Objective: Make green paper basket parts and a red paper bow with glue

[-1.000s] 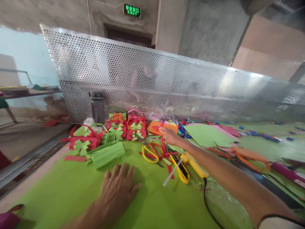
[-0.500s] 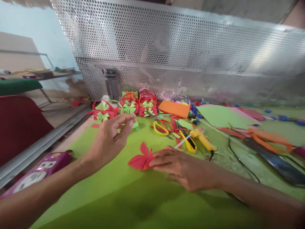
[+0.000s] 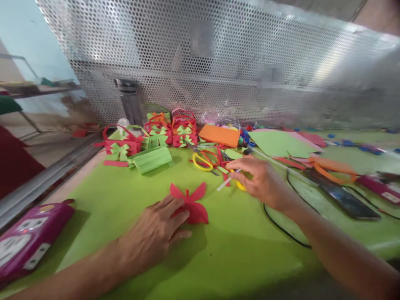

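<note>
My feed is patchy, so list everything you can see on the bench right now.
paper bow: 1, red, centre front, under left fingers
glue gun: 1, yellow, mostly hidden under right hand
scissors: 1, yellow handles, behind bow
paper baskets: several, red and green, back left
folded paper: 1, green, left of scissors
card: 1, orange, back centre
power strip: 1, magenta, front left
mat: 1, green, covering bench
left hand: flat on bow
right hand: grip closing on glue gun

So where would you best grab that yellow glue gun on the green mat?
Probably by its yellow body, coming from above on the near side. The glue gun lies flat with its white glue stick pointing left and its black cord trailing right; the right hand already covers the body, so the exact grip is hidden.
</note>
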`<act>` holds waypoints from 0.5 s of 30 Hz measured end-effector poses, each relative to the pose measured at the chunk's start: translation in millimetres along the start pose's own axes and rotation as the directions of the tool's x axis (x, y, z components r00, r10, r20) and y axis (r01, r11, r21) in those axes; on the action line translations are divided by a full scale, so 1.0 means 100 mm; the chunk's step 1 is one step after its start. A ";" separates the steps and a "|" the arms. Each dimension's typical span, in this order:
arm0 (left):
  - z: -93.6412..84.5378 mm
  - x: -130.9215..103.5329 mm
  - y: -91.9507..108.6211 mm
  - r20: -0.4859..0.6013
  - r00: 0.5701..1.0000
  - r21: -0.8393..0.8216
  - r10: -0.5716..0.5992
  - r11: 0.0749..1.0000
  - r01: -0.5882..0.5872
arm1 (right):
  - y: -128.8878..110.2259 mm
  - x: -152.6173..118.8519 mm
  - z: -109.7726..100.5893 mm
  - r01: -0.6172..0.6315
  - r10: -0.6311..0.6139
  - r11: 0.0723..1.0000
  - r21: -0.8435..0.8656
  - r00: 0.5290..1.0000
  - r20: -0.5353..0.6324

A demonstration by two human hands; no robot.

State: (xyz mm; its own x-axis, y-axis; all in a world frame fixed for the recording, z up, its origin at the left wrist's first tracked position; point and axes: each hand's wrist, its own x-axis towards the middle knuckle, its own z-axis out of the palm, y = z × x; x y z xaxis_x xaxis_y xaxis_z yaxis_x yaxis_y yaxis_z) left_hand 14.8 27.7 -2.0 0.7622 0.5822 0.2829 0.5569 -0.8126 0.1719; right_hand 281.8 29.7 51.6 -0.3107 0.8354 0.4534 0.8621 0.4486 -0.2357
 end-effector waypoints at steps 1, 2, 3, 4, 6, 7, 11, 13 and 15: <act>0.02 -0.01 -0.01 0.035 0.999 0.029 0.003 1.000 -0.004 | 0.06 0.03 -0.05 -0.076 0.075 0.993 -0.088 0.997 -0.009; 0.03 -0.03 -0.03 0.048 0.999 0.049 0.003 0.999 -0.006 | 0.12 0.05 -0.08 -0.150 0.150 0.972 -0.182 0.989 -0.014; 0.04 -0.04 -0.05 0.047 0.999 0.066 -0.001 0.998 -0.002 | 0.20 0.07 -0.11 -0.213 0.216 0.937 -0.278 0.976 -0.019; 0.05 -0.05 -0.07 0.036 0.999 0.077 0.004 0.997 -0.007 | 0.28 0.08 -0.13 -0.263 0.279 0.893 -0.364 0.960 -0.011; 0.08 -0.07 -0.11 -0.010 0.999 0.085 0.040 0.996 -0.039 | 0.44 0.09 -0.14 -0.311 0.347 0.839 -0.447 0.938 -0.002; 0.09 -0.08 -0.13 -0.035 0.997 0.089 0.062 0.994 -0.059 | 0.52 0.08 -0.13 -0.325 0.371 0.821 -0.469 0.929 0.005; 0.11 -0.09 -0.18 -0.108 0.984 0.111 0.143 0.985 -0.131 | 0.67 0.02 -0.06 -0.361 0.420 0.800 -0.479 0.907 0.018; 0.12 -0.10 -0.18 -0.106 0.982 0.125 0.159 0.981 -0.145 | 0.63 0.01 0.01 -0.361 0.411 0.822 -0.441 0.912 0.019; 0.11 -0.11 -0.15 -0.081 0.986 0.136 0.146 0.982 -0.134 | 0.53 0.01 0.10 -0.336 0.375 0.859 -0.385 0.927 0.027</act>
State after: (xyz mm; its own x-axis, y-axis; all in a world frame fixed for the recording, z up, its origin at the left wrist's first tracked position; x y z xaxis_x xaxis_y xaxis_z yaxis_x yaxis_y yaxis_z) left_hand 1.8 34.2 -18.3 0.8062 0.4530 0.3805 0.4890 -0.8723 0.0023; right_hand 323.1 57.8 30.7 0.0243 0.9508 0.3089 0.9996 -0.0177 -0.0242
